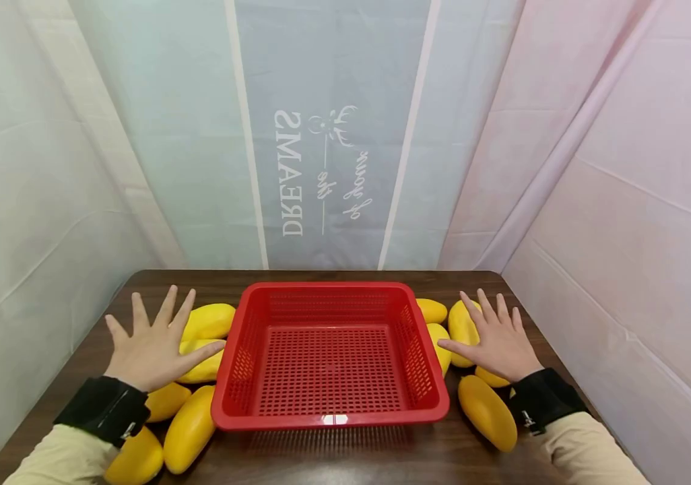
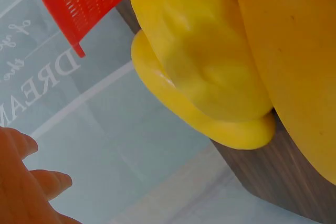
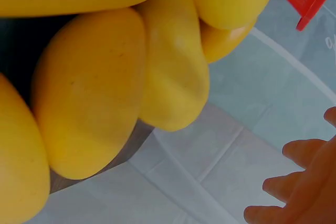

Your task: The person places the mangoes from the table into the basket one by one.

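Note:
A red plastic basket [image 1: 330, 422] with perforated walls and floor stands in the middle of the table, nothing in it. My left hand [image 1: 154, 343] is spread wide over the yellow mangoes [image 1: 190, 430] on the basket's left, its thumb near the basket wall. On the other side my right hand [image 1: 497, 340] spreads its fingers above more mangoes [image 1: 487, 412], thumb pointing at the basket. Neither hand holds anything. In the left wrist view, fingers [image 2: 50, 182] show at the lower left, apart from the mangoes [image 2: 205, 40]. The right wrist view shows fingers [image 3: 304, 182] likewise apart from the fruit [image 3: 94, 93].
The dark wooden table [image 1: 297, 465] ends at a back edge just behind the basket. A blue-grey curtain [image 1: 333, 67] with reversed lettering hangs behind it. Pale fabric walls [image 1: 642, 202] close in both sides. Black bands [image 1: 106, 407] wrap both wrists.

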{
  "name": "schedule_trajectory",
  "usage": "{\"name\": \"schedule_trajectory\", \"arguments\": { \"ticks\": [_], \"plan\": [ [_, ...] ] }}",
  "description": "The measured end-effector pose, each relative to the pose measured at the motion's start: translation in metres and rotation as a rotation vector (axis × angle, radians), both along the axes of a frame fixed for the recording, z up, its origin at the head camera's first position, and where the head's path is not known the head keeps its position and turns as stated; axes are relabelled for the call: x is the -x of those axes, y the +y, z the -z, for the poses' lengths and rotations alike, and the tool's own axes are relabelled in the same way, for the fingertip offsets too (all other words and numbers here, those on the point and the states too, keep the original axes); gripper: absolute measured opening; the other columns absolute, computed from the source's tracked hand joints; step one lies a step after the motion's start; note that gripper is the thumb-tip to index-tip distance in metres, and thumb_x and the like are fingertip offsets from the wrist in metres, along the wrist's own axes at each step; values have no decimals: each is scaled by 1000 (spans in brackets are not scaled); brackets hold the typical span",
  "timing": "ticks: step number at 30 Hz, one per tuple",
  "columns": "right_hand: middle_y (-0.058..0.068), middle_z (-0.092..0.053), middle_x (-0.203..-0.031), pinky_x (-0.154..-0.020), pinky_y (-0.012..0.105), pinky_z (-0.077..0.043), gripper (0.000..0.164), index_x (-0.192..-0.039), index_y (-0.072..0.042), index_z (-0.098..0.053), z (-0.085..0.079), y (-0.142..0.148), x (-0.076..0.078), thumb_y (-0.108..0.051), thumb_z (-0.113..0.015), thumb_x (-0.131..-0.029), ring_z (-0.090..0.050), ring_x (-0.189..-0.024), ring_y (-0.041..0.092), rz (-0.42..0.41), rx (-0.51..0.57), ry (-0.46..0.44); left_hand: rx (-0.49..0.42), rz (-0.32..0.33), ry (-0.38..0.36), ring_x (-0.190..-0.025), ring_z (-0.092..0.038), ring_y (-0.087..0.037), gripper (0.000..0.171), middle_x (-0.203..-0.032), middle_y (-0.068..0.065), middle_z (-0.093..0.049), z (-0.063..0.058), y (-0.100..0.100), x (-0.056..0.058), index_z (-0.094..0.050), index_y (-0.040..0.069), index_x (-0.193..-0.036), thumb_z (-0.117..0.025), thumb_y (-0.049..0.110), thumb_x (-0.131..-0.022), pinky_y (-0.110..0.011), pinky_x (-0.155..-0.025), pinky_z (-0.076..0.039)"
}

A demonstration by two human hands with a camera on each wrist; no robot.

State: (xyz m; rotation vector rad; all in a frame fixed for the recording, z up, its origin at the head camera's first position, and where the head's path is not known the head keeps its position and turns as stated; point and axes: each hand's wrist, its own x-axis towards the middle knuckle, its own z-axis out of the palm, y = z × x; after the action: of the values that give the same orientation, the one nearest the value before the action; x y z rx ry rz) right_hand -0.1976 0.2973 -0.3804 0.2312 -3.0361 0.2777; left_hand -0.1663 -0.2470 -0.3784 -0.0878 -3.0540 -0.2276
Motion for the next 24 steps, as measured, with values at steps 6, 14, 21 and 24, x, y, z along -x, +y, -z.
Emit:
{"name": "schedule_trajectory", "arguments": {
  "ticks": [6, 14, 21, 24],
  "plan": [
    [31, -15, -160, -110, 76, -3, 106, -160, -15, -17, 5, 11, 1, -76, -55, -82, -7, -144, 61, 15, 1, -9, -6, 18, -8, -138, 9, -69, 109, -163, -25, -5, 1, 6, 3, -2, 19, -161, -42, 83, -81, -87, -96, 9],
    [33, -16, -159, -109, 77, -4, 106, -159, -13, -17, 13, 26, 0, -76, -53, -83, -9, -141, 64, 56, 0, -14, -12, 56, -1, -139, 7, -68, 108, -163, -25, -8, 3, 15, 10, -3, 21, -161, -43, 83, -81, -86, -97, 10],
    [34, -14, -159, -108, 77, -3, 107, -160, -13, -15, 19, 36, -4, -75, -55, -83, -6, -141, 65, 75, 25, -47, -10, 81, -19, -139, 4, -69, 108, -163, -26, -11, 5, 22, 12, -9, 19, -161, -43, 83, -81, -86, -96, 10],
    [35, -15, -158, -108, 77, -3, 107, -160, -12, -16, 22, 39, -6, -75, -56, -83, -7, -140, 65, 80, 29, -68, -2, 92, -20, -139, 1, -69, 108, -162, -26, -14, 7, 25, 12, -13, 17, -160, -44, 83, -81, -86, -97, 8]
  ]
}}
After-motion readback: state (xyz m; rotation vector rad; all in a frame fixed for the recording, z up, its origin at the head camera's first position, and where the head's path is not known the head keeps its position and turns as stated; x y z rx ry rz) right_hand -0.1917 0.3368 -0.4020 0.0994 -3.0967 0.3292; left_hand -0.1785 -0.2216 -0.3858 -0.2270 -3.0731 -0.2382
